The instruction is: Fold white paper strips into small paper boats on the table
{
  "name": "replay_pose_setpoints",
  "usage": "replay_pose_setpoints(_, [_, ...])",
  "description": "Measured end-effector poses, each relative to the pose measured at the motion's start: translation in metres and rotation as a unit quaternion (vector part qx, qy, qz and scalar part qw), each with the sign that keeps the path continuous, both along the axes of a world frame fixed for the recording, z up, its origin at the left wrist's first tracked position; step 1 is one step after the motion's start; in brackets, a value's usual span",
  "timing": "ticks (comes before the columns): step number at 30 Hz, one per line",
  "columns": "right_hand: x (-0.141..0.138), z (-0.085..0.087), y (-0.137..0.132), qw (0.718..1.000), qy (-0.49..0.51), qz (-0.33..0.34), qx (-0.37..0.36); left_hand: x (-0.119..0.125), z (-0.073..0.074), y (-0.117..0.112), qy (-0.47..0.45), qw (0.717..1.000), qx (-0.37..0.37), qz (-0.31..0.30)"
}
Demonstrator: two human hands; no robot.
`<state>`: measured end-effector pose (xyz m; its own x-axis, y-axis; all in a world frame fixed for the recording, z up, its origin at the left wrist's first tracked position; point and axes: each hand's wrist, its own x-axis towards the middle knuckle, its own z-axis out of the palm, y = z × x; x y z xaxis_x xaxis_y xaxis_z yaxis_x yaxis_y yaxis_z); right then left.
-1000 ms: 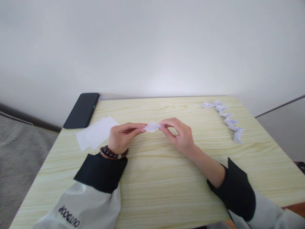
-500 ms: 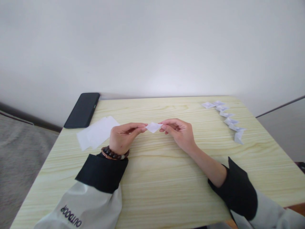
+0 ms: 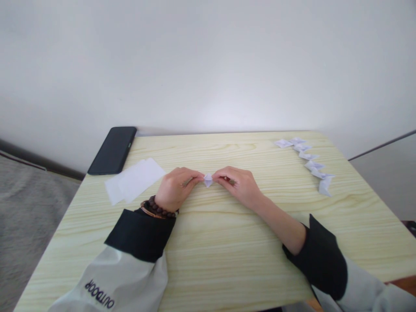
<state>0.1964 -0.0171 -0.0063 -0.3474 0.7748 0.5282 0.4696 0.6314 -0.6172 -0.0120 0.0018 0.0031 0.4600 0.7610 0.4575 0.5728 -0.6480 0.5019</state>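
Note:
A small folded piece of white paper (image 3: 208, 180) is pinched between both hands at the middle of the pale wooden table (image 3: 227, 242). My left hand (image 3: 177, 188), with a dark bead bracelet at the wrist, grips its left side with closed fingertips. My right hand (image 3: 238, 185) grips its right side the same way. Both hands rest low on the table top, and only a small point of the paper shows between the fingers.
A few flat white paper sheets (image 3: 134, 180) lie left of my hands. A black phone (image 3: 113, 150) sits at the table's far left corner, overhanging the edge. Several small folded paper pieces (image 3: 308, 162) form a row at the far right. A white wall rises behind.
Both hands have drawn closer together and lowered to the table. The paper, earlier spread wide between the fingers, is now pressed into a much smaller shape.

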Motion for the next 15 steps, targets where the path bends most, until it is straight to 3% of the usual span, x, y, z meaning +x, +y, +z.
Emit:
replay_pose_setpoints(9, [0.003,-0.0005,0.0028,0.999,-0.039,-0.013,-0.001,-0.002,0.0029,0.0001,0.026,0.998,-0.052,0.004])
replay_pose_setpoints(15, [-0.002,-0.0009,0.001,0.998,-0.054,-0.011,0.023,0.0011,0.0006,0.0007,0.052,0.998,-0.004,-0.021])
